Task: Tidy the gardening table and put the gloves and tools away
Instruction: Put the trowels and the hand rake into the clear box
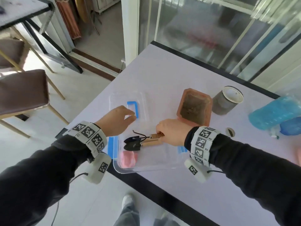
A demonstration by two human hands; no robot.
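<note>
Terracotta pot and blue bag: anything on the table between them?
Yes, in the head view: a grey cylindrical container stands between the terracotta pot and the blue bag.

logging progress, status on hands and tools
Right hand gripping tool handles over clear box. Left hand open above lid. Pink item already inside. Nothing blocking.

I was looking at a home's sunroom or balcony: glass sliding doors (211, 38) ringed the table (162, 75), with padded dining chairs (22, 92) on pale tiled floor (78, 88).
</note>
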